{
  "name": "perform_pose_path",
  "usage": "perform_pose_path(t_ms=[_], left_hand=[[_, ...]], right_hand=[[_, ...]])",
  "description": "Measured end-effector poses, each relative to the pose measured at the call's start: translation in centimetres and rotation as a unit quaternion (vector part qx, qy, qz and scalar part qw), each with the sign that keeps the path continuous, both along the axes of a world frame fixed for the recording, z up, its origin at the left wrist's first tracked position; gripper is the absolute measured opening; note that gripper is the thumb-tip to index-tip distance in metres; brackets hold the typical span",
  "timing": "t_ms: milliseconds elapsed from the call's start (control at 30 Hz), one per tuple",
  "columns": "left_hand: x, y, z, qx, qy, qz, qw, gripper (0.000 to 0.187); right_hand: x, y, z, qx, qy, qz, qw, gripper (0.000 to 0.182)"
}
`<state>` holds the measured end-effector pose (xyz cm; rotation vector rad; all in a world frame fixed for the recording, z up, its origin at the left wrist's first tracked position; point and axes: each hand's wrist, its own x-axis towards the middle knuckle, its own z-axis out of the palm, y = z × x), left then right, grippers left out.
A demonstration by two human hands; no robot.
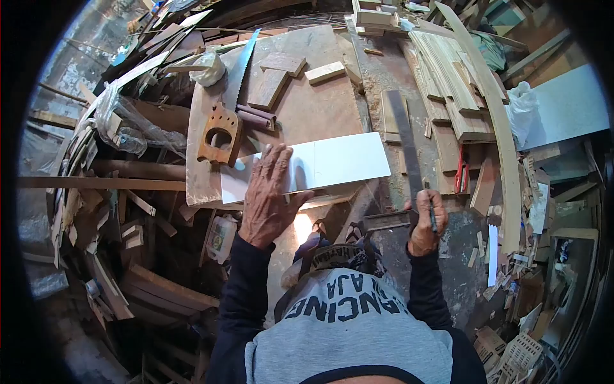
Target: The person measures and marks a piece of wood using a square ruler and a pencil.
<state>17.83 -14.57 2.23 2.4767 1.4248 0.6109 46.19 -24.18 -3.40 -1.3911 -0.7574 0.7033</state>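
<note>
My left hand (272,192) lies spread over the left part of a glossy white board (345,160), which rests along the near edge of the wooden worktop (313,96). A faint line crosses the board near its middle. Right of the board, my right hand (427,221) is closed around a metal try square, whose long dark blade (406,128) points away from me. A thin dark pen-like tool (433,211) is also in that hand. The saw (220,134), with its wooden handle and blue blade, lies beyond my left hand.
Wood blocks (267,88) and brown tubes (256,118) lie on the worktop. A white container (208,69) stands at its far left. Stacked planks (448,77) and red-handled pliers (462,169) are on the right. Scrap wood (153,288) fills the lower left.
</note>
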Motion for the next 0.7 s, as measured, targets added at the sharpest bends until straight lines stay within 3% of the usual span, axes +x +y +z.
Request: perform_pose_path(t_ms=[200, 300, 400, 500, 700], left_hand=[[-1.2, 0.7, 0.3, 0.001, 0.003, -0.045, 0.999, 0.086], [-2.0, 1.3, 0.1, -0.021, 0.008, -0.058, 0.998, 0.089], [-2.8, 2.0, -0.5, -0.035, -0.007, -0.090, 0.995, 0.090], [-2.8, 2.3, -0.3, -0.034, -0.005, -0.106, 0.994, 0.087], [-2.9, 2.8, -0.6, -0.012, -0.079, -0.135, 0.988, 0.095]], right_hand=[[1.1, 1.0, 1.3, -0.021, -0.141, -0.102, 0.985, 0.025], [3.8, 2.3, -1.3, -0.007, -0.224, -0.108, 0.969, 0.030], [6.4, 4.4, -2.8, -0.080, -0.287, -0.088, 0.950, 0.026], [7.1, 5.5, -3.4, -0.059, -0.277, -0.028, 0.959, 0.025], [6.9, 6.7, -4.0, -0.086, -0.316, -0.047, 0.944, 0.029]])
